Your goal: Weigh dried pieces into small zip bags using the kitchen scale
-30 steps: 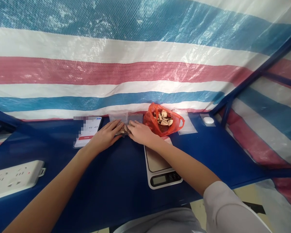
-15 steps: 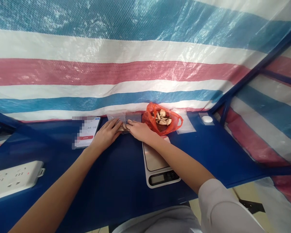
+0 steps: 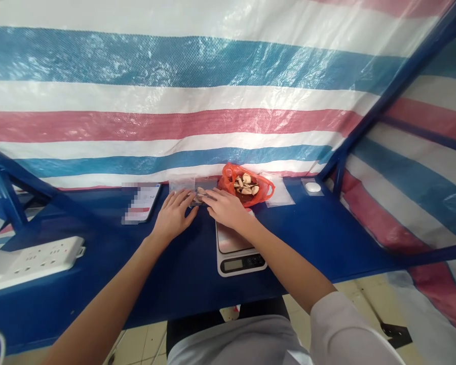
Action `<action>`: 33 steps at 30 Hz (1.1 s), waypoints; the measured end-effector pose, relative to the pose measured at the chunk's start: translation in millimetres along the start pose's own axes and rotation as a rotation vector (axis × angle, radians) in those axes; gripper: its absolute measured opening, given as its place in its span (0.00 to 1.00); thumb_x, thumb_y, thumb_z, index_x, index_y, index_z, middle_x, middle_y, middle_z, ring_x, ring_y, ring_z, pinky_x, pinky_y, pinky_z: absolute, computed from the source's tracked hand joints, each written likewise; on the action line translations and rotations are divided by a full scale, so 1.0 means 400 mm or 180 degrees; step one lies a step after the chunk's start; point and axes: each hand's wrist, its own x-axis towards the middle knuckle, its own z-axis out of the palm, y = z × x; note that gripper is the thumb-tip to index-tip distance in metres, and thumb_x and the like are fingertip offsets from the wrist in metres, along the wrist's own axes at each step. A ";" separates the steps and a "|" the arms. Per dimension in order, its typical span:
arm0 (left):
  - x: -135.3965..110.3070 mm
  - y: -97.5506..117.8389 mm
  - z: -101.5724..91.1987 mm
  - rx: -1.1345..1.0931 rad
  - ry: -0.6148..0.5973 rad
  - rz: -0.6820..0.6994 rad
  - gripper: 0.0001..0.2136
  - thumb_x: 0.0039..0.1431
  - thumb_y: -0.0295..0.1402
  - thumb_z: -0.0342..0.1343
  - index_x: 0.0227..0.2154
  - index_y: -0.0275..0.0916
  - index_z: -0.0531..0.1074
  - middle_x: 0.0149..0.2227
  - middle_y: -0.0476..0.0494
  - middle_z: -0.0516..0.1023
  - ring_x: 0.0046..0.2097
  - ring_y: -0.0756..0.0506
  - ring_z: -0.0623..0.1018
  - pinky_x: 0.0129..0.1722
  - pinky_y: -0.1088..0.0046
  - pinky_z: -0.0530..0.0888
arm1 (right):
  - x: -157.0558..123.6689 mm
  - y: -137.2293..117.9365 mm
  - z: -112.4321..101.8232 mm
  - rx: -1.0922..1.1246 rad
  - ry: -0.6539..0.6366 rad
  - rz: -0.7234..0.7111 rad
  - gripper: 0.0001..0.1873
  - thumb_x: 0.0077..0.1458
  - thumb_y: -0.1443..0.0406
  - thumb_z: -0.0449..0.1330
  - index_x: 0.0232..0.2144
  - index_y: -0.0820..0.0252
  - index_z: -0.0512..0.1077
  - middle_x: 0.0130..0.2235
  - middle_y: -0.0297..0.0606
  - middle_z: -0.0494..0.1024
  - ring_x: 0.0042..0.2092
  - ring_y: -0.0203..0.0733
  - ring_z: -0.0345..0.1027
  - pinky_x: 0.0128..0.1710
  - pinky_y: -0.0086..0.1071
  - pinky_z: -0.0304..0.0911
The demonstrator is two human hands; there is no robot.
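Nearest, at the bottom of the frame, a pale sleeve [image 3: 349, 329] covers the right arm, and both bare forearms reach up to the middle of a blue counter [image 3: 99, 289]. Both hands are open, fingers spread, not closed around anything. The left hand [image 3: 174, 215] lies flat w/ its fingertips at the lower left edge of a small clear bag [image 3: 182, 183]; the right hand [image 3: 225, 209] has its fingertips on the bag's lower right part, over pale chunks [image 3: 200, 193] inside.

Under the right wrist sits a digital scale [image 3: 233, 238]. Lower left: white power strip [image 3: 41, 258]. Left of the hands: phone [image 3: 141, 203], screen blurred.

Just right of the clear bag, a red bag [image 3: 264, 190] holds more pale chunks [image 3: 245, 183], then a flat clear bag [image 3: 279, 192] and a small white object [image 3: 312, 187]. Behind all: striped tarp [image 3: 175, 66] on a blue frame [image 3: 403, 86].
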 end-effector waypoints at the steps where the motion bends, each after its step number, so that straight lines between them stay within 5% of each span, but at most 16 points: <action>1: -0.003 0.020 0.005 -0.0013 0.0002 -0.0027 0.21 0.67 0.41 0.48 0.58 0.40 0.72 0.59 0.34 0.75 0.64 0.34 0.71 0.66 0.49 0.63 | -0.019 0.003 -0.011 0.0008 0.0056 0.0027 0.21 0.67 0.68 0.50 0.58 0.58 0.73 0.64 0.42 0.71 0.65 0.49 0.64 0.66 0.42 0.59; 8: -0.025 0.128 0.050 -0.0126 -0.0064 -0.0195 0.21 0.68 0.42 0.46 0.56 0.39 0.73 0.59 0.34 0.75 0.63 0.35 0.72 0.66 0.49 0.63 | -0.186 0.065 -0.084 0.0009 0.0331 0.0345 0.19 0.66 0.65 0.52 0.54 0.56 0.78 0.62 0.42 0.74 0.65 0.49 0.65 0.66 0.42 0.60; 16: -0.013 0.159 0.083 -0.0238 -0.0159 -0.0224 0.20 0.69 0.38 0.42 0.55 0.39 0.74 0.58 0.34 0.76 0.62 0.36 0.72 0.65 0.49 0.65 | -0.373 0.209 -0.111 0.0132 0.0693 0.1321 0.19 0.66 0.62 0.53 0.54 0.51 0.76 0.60 0.37 0.76 0.60 0.43 0.71 0.58 0.37 0.70; 20: -0.002 0.149 0.092 -0.0229 -0.0213 -0.0195 0.21 0.68 0.37 0.43 0.55 0.38 0.74 0.58 0.33 0.76 0.63 0.36 0.71 0.66 0.48 0.64 | -0.390 0.280 -0.086 0.0029 0.0561 0.1734 0.19 0.64 0.62 0.55 0.55 0.51 0.76 0.61 0.39 0.75 0.60 0.48 0.70 0.57 0.42 0.72; 26: 0.001 0.127 0.111 -0.0190 -0.0369 -0.0193 0.22 0.68 0.39 0.44 0.57 0.38 0.73 0.62 0.33 0.72 0.67 0.34 0.66 0.67 0.47 0.61 | -0.361 0.327 -0.027 -0.0162 0.0245 0.1562 0.22 0.64 0.65 0.55 0.58 0.60 0.73 0.63 0.45 0.72 0.67 0.54 0.61 0.66 0.48 0.60; 33: -0.012 0.129 0.122 -0.0122 -0.0470 -0.0459 0.23 0.69 0.41 0.43 0.61 0.38 0.70 0.67 0.33 0.66 0.70 0.33 0.62 0.69 0.46 0.57 | -0.372 0.342 0.002 -0.0183 0.0205 0.1548 0.22 0.67 0.62 0.52 0.58 0.63 0.73 0.62 0.50 0.73 0.65 0.54 0.64 0.67 0.48 0.58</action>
